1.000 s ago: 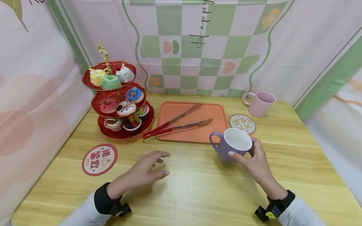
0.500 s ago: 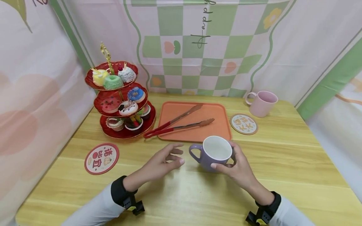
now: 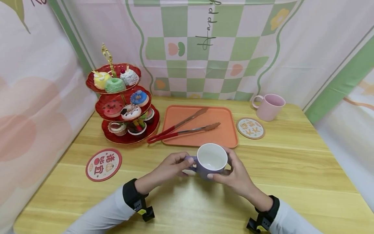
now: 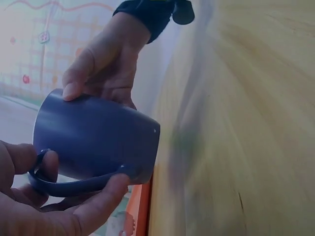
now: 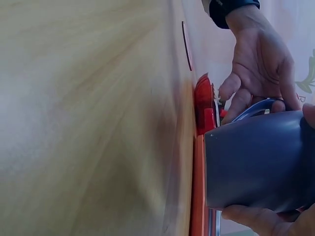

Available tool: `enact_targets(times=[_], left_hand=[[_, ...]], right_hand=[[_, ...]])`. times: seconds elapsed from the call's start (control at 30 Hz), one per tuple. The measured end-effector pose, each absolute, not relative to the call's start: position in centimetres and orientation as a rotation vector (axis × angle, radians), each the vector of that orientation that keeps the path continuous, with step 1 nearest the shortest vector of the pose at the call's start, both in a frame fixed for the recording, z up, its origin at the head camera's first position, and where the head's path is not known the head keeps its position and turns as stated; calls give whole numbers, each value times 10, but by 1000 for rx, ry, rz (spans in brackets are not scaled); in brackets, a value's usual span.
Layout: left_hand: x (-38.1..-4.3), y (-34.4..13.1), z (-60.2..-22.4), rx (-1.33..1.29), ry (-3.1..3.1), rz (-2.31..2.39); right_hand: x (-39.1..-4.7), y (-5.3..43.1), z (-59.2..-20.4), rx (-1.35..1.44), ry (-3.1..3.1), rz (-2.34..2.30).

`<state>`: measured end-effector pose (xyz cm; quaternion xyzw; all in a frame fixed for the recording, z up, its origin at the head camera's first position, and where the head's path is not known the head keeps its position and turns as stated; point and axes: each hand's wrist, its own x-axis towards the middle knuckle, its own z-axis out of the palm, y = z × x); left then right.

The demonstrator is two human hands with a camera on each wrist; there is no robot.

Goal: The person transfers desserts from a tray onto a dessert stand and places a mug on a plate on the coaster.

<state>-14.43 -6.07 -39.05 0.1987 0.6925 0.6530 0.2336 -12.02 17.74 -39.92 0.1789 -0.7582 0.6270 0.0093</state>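
A purple mug (image 3: 208, 174) with a white inside is held upright between my two hands, in front of the orange tray. My right hand (image 3: 238, 177) grips its right side, thumb on the near wall and fingers behind. At the handle (image 4: 74, 187) on the other side is my left hand (image 3: 169, 170), its fingers curled round it with the thumb on top. In the right wrist view the mug's base (image 5: 205, 169) appears raised off the tabletop. Nothing visible lies inside the mug.
Red-handled tongs (image 3: 187, 130) lie across the orange tray (image 3: 175, 113). A three-tier red stand (image 3: 128, 139) with several cakes is at the left, near a red-rimmed coaster (image 3: 103, 165). Back right are another coaster (image 3: 250, 128) and a pink mug (image 3: 269, 109).
My right hand has brought the purple mug leftward from beside the right coaster. Moving right to meet it, my left hand has taken hold of the handle.
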Motion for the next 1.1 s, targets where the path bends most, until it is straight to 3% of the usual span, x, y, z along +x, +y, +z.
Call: enact_targets(times=[0.77, 1.1], left_hand=[[-147, -67, -386, 356, 1814, 1922], [-153, -92, -384, 304, 1798, 1990]], right_hand=[[-135, 172, -400, 640, -2435, 1848], [-139, 180, -400, 773, -2544, 1561]])
